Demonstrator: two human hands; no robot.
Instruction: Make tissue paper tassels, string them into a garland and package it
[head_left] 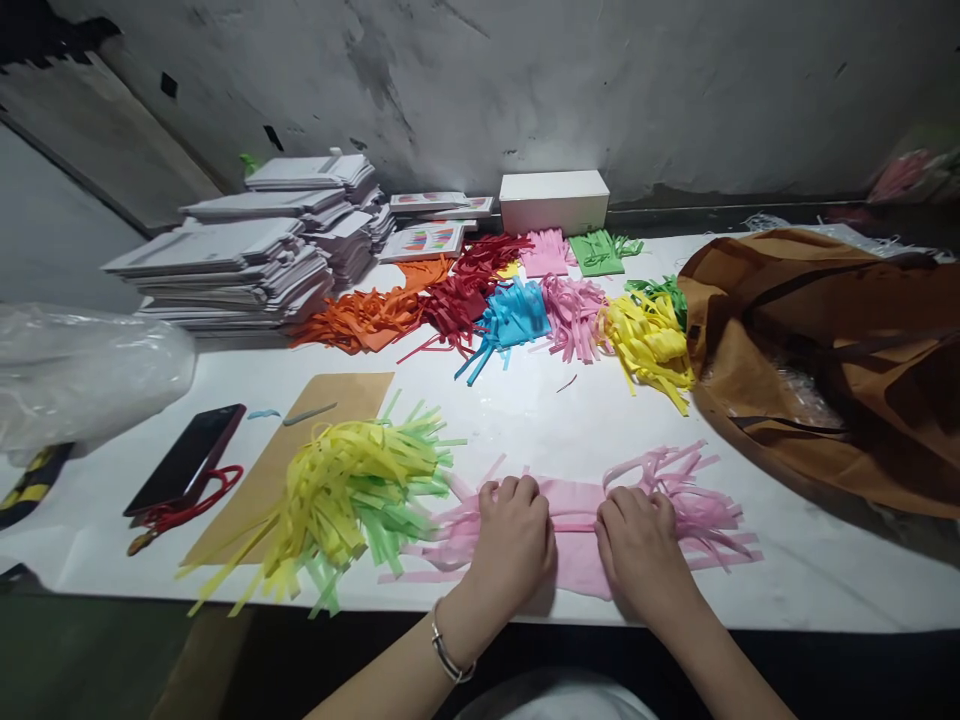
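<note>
A sheet of pink fringed tissue paper lies in front of me near the table's front edge, its cut strips spreading to both sides. My left hand, with a bracelet at the wrist, presses on its left part with curled fingers. On the right part, my right hand is closed in the same way. A narrow rolled or folded ridge runs across the paper between the hands. My fingertips are partly hidden against the paper. Just left of my left hand lies a heap of yellow and light green fringed paper.
Brown cardboard lies under the heap, beside a phone with a red strap. Tall paper stacks, a white box and coloured fringe bundles line the back. A large brown bag stands right; clear plastic lies left.
</note>
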